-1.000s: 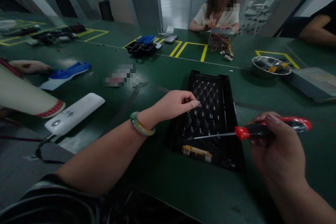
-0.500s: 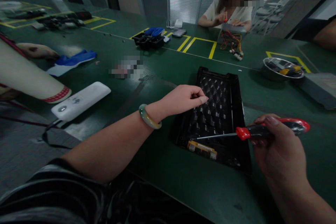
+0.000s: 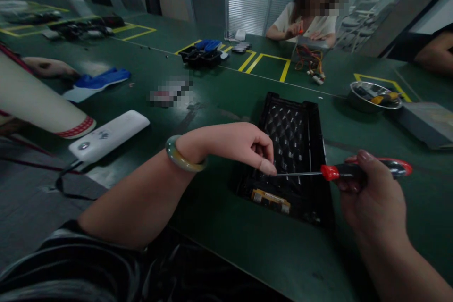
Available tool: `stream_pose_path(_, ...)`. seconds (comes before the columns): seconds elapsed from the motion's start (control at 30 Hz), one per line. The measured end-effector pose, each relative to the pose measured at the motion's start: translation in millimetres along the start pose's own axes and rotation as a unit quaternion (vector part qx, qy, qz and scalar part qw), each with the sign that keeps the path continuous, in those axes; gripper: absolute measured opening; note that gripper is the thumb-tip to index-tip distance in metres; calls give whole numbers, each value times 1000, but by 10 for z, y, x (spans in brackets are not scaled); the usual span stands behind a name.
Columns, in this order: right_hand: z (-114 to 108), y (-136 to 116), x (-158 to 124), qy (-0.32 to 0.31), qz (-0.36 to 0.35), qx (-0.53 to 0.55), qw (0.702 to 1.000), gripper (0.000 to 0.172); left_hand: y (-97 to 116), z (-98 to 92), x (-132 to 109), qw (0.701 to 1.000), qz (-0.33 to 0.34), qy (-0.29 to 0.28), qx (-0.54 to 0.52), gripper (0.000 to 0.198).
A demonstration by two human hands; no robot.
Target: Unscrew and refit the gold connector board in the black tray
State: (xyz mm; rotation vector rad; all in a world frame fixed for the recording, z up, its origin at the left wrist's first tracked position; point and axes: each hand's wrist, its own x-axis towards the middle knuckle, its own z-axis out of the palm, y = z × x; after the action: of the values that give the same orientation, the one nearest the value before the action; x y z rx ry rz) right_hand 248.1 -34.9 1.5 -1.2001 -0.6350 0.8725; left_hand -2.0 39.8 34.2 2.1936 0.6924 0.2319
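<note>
A black ribbed tray-like casing (image 3: 313,125) lies on the green table in front of me, with a small tan circuit board (image 3: 271,199) at its near edge. My right hand (image 3: 375,198) grips a red-and-black screwdriver (image 3: 339,171) held level, its shaft pointing left over the casing. My left hand (image 3: 237,144), a green bangle on its wrist, is curled with thumb and forefinger pinched at the screwdriver's tip. Whether something small sits in the pinch I cannot make out.
A white oblong device (image 3: 109,135) with a dark cable lies to the left, near another person's sleeve (image 3: 38,108). A metal bowl (image 3: 371,96) and a grey box (image 3: 428,122) stand at right. Across the table a person works on a wired unit (image 3: 309,54). Black bins (image 3: 201,55) sit mid-table.
My left hand moved down and toward me from above the casing's middle, and its fingertips now meet the screwdriver's tip. The screwdriver rose slightly and levelled.
</note>
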Motion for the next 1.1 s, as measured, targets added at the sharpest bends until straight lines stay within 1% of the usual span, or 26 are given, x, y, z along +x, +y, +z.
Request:
stream_pose_path(0.07,-11,5,16,-4,-15,7,1000,20,20,13,-13,999,-8,-37,10,29)
stream_pose_path(0.13,-22,8,26,-7,-28,13,1000,21,17,42,-5,998,-8,-53,27,29)
stream_pose_path(0.3,-48,1,28,-15,-29,15,999,21,1,76,22,996,12,-66,62,18)
stream_pose_path(0.5,-65,-12,30,-18,-38,14,999,21,-7,54,9,992,-2,-89,94,16)
stream_pose_path(0.63,-86,-23,46,-14,-36,13,999,20,3,56,3,993,-3,-94,72,13)
stream_pose_path(0.83,-121,-15,48,-62,-70,-34,995,19,100,58,-15,990,-40,-107,79,10)
stream_pose_path(0.93,-123,-6,27,-82,-72,-55,993,22,126,63,-26,990,-49,-105,79,10)
stream_pose_path(1.03,-126,6,8,-104,-61,-59,991,25,112,72,-30,990,-43,-109,75,12)
stream_pose_path(1.1,-132,20,2,-115,-57,-64,990,26,91,81,-30,990,-20,-106,91,13)
